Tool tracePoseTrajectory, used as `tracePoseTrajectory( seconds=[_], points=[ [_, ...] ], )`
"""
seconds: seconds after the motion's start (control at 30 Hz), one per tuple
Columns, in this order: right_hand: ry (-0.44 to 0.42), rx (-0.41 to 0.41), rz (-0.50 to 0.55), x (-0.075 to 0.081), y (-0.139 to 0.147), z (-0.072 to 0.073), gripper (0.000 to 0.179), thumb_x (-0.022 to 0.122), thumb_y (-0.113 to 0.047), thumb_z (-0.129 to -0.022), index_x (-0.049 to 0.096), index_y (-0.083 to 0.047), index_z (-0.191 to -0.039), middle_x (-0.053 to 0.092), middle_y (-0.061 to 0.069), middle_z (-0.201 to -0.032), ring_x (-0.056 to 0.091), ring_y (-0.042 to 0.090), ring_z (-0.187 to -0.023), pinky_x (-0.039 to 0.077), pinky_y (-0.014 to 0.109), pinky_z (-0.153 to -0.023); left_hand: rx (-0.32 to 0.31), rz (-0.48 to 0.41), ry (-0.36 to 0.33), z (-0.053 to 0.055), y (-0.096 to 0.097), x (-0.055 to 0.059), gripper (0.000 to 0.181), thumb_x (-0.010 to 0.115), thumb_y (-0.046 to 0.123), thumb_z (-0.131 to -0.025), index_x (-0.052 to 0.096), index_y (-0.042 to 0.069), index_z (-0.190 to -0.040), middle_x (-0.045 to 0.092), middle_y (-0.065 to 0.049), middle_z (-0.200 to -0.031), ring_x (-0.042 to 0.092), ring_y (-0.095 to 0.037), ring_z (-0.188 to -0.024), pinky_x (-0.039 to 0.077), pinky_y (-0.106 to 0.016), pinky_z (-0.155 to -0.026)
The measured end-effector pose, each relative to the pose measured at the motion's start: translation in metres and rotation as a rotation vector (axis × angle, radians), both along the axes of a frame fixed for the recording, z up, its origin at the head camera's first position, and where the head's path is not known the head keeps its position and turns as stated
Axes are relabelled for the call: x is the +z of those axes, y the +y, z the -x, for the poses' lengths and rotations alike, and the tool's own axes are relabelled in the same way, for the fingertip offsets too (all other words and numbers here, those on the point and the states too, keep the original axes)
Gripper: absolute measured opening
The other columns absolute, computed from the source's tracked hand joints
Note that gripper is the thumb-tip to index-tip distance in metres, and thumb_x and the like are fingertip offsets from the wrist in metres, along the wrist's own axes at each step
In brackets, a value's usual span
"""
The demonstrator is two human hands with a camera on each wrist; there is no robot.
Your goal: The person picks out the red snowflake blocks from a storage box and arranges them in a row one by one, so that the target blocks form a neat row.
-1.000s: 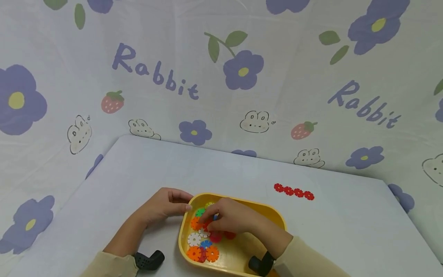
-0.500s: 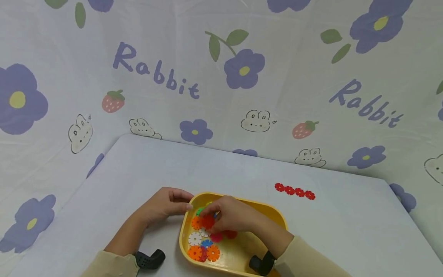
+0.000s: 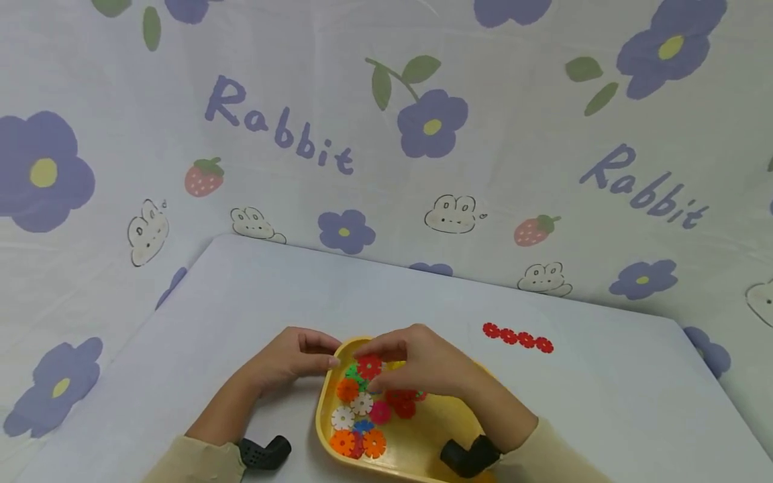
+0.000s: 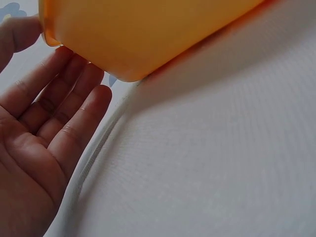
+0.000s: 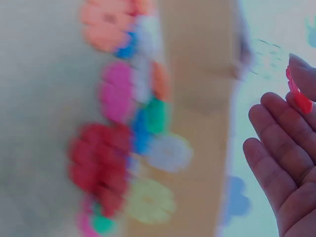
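My right grip pinches a red, notched, flower-shaped plastic disc between thumb and fingers, above the crowded end of a yellow, round-cornered plastic tray. My left grip holds the tray's rim at its far left corner, thumb against fingertips. Chief hazard: the disc, thin and narrowly pinched, may slip and drop among the loose multicoloured discs. Second: a tug by my left grip could skew the tray and shift its contents. Third: a careless rightward sweep might disturb the row of four red discs on the white table.
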State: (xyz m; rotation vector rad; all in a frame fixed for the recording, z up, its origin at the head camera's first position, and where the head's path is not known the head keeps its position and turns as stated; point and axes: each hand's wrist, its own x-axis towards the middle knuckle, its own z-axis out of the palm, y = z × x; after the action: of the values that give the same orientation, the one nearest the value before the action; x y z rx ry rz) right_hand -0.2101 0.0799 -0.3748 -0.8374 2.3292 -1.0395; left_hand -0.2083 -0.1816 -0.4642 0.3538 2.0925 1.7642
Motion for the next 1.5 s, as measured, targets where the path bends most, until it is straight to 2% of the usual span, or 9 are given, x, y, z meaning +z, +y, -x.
tracePoseTrajectory(
  seconds=[0.23,0.43,0.6,0.8,0.9,1.07,1.13,1.3,1.5],
  points=[
    [0.162,-0.081,0.187,0.033,0.047,0.013,0.040,0.079,-0.023,-0.084,0.069,-0.023,-0.123,0.070,-0.007,-0.122,0.063,0.010,-0.118,0.053,0.029,-0.097,0.010,0.031,0.017,-0.002,0.002,0.006,0.037,0.074,0.028,-0.088,0.070,0.006,-0.117,0.072,-0.009,-0.115,0.067,-0.019,-0.101,0.057,-0.031,-0.089],
    [0.184,-0.276,0.215,0.037,0.099,0.040,0.041,0.077,-0.028,-0.086,0.067,-0.026,-0.126,0.066,-0.003,-0.129,0.058,0.012,-0.126,0.054,0.027,-0.093,0.014,0.028,0.015,-0.002,0.001,0.004,0.036,0.074,0.027,-0.088,0.070,0.005,-0.117,0.071,-0.010,-0.114,0.067,-0.019,-0.100,0.057,-0.032,-0.089],
    [0.159,-0.429,0.147,0.016,0.136,0.065,0.047,0.074,-0.040,-0.087,0.064,-0.025,-0.130,0.065,0.001,-0.131,0.064,0.012,-0.116,0.056,0.026,-0.089,0.016,0.019,0.010,-0.002,-0.001,0.002,0.038,0.075,0.028,-0.087,0.070,0.004,-0.117,0.071,-0.010,-0.114,0.068,-0.019,-0.100,0.057,-0.031,-0.088],
    [0.091,-0.524,0.027,-0.031,0.164,0.090,0.055,0.074,-0.046,-0.085,0.061,-0.022,-0.133,0.066,0.003,-0.130,0.061,0.024,-0.121,0.053,0.041,-0.098,0.015,0.008,0.001,-0.005,0.000,-0.001,0.038,0.075,0.027,-0.088,0.070,0.004,-0.117,0.071,-0.010,-0.114,0.068,-0.019,-0.100,0.058,-0.032,-0.088],
    [0.065,-0.531,-0.071,-0.051,0.169,0.097,0.052,0.073,-0.040,-0.087,0.061,-0.021,-0.134,0.064,0.005,-0.132,0.056,0.029,-0.124,0.051,0.047,-0.100,0.020,0.001,-0.008,-0.005,0.002,-0.001,0.038,0.075,0.027,-0.087,0.070,0.004,-0.117,0.071,-0.010,-0.114,0.068,-0.019,-0.100,0.058,-0.033,-0.088],
    [0.064,-0.495,-0.188,-0.070,0.165,0.103,0.052,0.076,-0.034,-0.086,0.062,-0.020,-0.134,0.062,0.010,-0.133,0.056,0.027,-0.111,0.056,0.038,-0.091,0.026,-0.008,-0.021,-0.006,0.003,0.000,0.038,0.075,0.028,-0.087,0.070,0.004,-0.116,0.072,-0.010,-0.114,0.068,-0.019,-0.100,0.058,-0.033,-0.088],
    [0.084,-0.468,-0.206,-0.073,0.161,0.104,0.054,0.077,-0.033,-0.085,0.062,-0.018,-0.135,0.061,0.010,-0.136,0.056,0.026,-0.109,0.055,0.040,-0.093,0.026,-0.011,-0.019,-0.006,0.003,0.001,0.038,0.076,0.028,-0.087,0.070,0.004,-0.116,0.071,-0.010,-0.114,0.068,-0.019,-0.100,0.058,-0.033,-0.088],
    [0.133,-0.395,-0.233,-0.075,0.155,0.107,0.054,0.076,-0.029,-0.086,0.061,-0.013,-0.135,0.052,0.007,-0.147,0.053,0.030,-0.125,0.043,0.051,-0.108,0.027,-0.013,-0.015,-0.005,0.004,0.002,0.037,0.076,0.027,-0.087,0.070,0.004,-0.116,0.072,-0.010,-0.114,0.068,-0.019,-0.100,0.058,-0.033,-0.088],
    [0.127,-0.371,-0.258,-0.073,0.149,0.110,0.047,0.075,-0.025,-0.087,0.063,-0.013,-0.132,0.048,0.007,-0.150,0.052,0.031,-0.128,0.042,0.050,-0.109,0.034,-0.004,-0.010,-0.004,0.003,0.003,0.037,0.075,0.027,-0.087,0.071,0.005,-0.116,0.072,-0.010,-0.114,0.068,-0.019,-0.100,0.058,-0.033,-0.088]
  ],
)
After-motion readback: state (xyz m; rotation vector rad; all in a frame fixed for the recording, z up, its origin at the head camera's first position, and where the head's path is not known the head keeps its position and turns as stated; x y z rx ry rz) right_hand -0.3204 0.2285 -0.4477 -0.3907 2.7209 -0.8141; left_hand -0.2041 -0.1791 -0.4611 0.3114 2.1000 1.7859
